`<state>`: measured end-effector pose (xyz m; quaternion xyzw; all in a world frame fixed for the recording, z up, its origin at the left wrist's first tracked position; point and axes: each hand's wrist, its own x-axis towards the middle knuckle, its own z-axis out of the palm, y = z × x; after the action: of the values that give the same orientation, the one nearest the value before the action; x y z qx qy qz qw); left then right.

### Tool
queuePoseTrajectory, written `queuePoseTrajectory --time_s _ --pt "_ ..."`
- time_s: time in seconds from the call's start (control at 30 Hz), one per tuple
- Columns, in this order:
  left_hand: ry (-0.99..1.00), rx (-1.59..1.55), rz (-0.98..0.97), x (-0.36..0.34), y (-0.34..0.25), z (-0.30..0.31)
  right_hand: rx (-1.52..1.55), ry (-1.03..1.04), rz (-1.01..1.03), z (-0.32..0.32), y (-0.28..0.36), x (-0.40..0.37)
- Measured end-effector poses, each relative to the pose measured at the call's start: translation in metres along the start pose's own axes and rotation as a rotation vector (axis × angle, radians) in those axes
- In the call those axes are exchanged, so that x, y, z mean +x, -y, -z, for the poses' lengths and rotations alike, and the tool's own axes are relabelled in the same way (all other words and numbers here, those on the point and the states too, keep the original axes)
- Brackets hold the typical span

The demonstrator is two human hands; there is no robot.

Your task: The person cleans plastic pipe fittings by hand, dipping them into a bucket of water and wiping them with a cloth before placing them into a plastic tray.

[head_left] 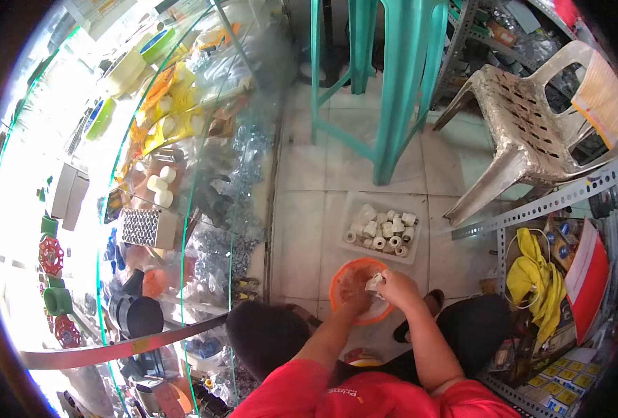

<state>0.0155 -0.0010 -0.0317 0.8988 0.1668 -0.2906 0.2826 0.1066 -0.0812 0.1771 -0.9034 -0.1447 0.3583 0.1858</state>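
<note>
An orange basin [338, 284] with cloudy liquid inside sits on the floor between my feet. My left hand [355, 302] reaches into it over the near side, its fingers blurred and partly hidden. Above the basin's right side, my right hand [398, 288] is closed on a small whitish piece [374, 281]; whether that is a cloth or a fitting I cannot make out. Just beyond the basin stands a clear plastic tub [350, 203] holding several white pipe fittings [387, 228].
A green plastic stool [387, 104] stands ahead, with a worn plastic chair [514, 115] to the right. Glass display shelves [192, 174] full of goods line my left. At right, a perforated metal rack [566, 189] holds a yellow bag [532, 279] and boxes.
</note>
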Motion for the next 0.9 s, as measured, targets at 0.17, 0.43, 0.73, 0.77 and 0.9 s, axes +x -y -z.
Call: queuePoseTrajectory --time_s 0.17,0.43,0.73,0.77,0.9 --pt "-0.149 -0.361 -0.028 0.009 0.01 -0.011 -0.035 -0.013 -0.035 -0.039 -0.021 0.021" --pt "-0.138 -1.029 -0.232 -0.017 0.008 0.02 0.164 0.078 -0.046 -0.018 -0.015 0.012" --pt "-0.053 0.386 -0.054 0.028 0.037 -0.042 0.079 -0.065 0.045 -0.019 -0.024 -0.004" --pt "-0.114 0.216 -0.082 0.024 0.046 -0.05 0.086 -0.056 0.028 -0.021 -0.026 -0.001" --pt "-0.069 -0.172 0.031 -0.015 0.006 0.008 0.08 -0.045 -0.01 -0.044 -0.035 0.023"
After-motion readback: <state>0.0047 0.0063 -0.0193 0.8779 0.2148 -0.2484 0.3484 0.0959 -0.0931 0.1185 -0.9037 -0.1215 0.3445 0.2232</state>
